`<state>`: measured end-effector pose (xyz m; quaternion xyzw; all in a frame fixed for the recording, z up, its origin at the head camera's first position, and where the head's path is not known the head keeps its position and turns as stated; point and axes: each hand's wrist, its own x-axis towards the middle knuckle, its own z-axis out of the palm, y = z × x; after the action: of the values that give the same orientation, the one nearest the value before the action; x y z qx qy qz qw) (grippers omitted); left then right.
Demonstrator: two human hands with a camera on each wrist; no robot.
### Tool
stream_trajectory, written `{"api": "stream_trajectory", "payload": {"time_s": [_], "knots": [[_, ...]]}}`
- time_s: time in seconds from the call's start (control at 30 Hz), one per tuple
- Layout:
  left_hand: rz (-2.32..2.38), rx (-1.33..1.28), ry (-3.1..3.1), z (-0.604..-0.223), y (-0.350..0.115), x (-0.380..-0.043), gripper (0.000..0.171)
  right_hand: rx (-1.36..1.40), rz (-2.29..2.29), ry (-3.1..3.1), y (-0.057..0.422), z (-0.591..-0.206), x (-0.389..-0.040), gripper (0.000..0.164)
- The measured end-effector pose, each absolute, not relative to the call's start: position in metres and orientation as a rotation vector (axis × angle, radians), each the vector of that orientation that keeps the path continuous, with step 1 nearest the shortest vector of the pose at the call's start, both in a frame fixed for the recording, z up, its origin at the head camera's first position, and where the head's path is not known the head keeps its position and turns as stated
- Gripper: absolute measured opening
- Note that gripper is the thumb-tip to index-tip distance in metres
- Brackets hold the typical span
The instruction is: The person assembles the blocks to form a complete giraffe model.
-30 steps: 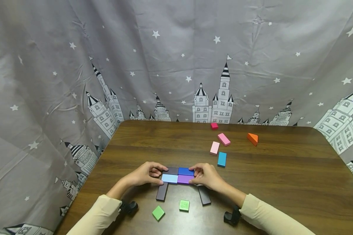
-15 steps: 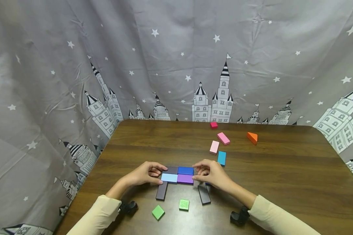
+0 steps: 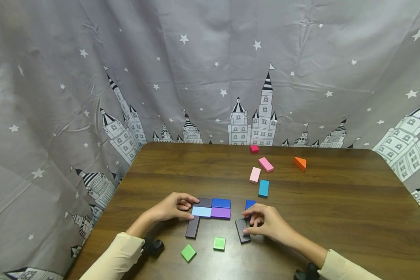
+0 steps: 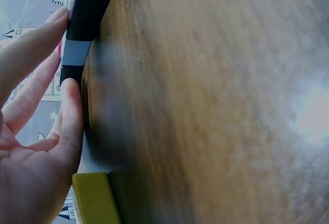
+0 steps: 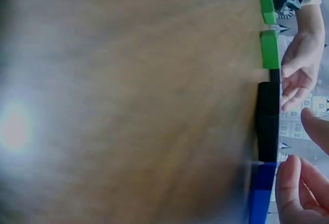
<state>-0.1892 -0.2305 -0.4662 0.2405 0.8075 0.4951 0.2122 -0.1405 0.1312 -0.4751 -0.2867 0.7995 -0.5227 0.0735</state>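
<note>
Four flat blocks form a small rectangle: a dark grey block (image 3: 204,202), a blue block (image 3: 221,203), a light blue block (image 3: 201,212) and a purple block (image 3: 221,213). My left hand (image 3: 172,207) pinches the rectangle's left end between thumb and index finger. A long dark block (image 3: 192,228) slants down below that end. My right hand (image 3: 266,223) hovers over a black block (image 3: 243,231); in the right wrist view the thumb and fingers stand apart above the black block (image 5: 268,124). Another blue block (image 3: 250,203) lies partly hidden behind the right hand.
Two green blocks (image 3: 219,244) lie nearer me. Farther back are a sky-blue block (image 3: 263,188), a pale pink block (image 3: 254,175), a pink block (image 3: 266,165), a red block (image 3: 254,149) and an orange triangle (image 3: 300,164) on the wooden table (image 3: 336,217). A curtain hangs behind.
My right hand has left the right end of the blue and purple blocks. It has moved right and towards me, over the black block, uncovering the other blue block. The left hand stays put.
</note>
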Motion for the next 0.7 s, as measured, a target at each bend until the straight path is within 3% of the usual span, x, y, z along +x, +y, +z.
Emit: {"api": "stream_trajectory", "payload": {"time_s": [0.7], "knots": [[1.386,0.676,2.233,-0.4676,-0.2312,-0.1909,0.046,-0.965,-1.421,2.420,0.1353,-0.4824,-0.1351,0.059]]}}
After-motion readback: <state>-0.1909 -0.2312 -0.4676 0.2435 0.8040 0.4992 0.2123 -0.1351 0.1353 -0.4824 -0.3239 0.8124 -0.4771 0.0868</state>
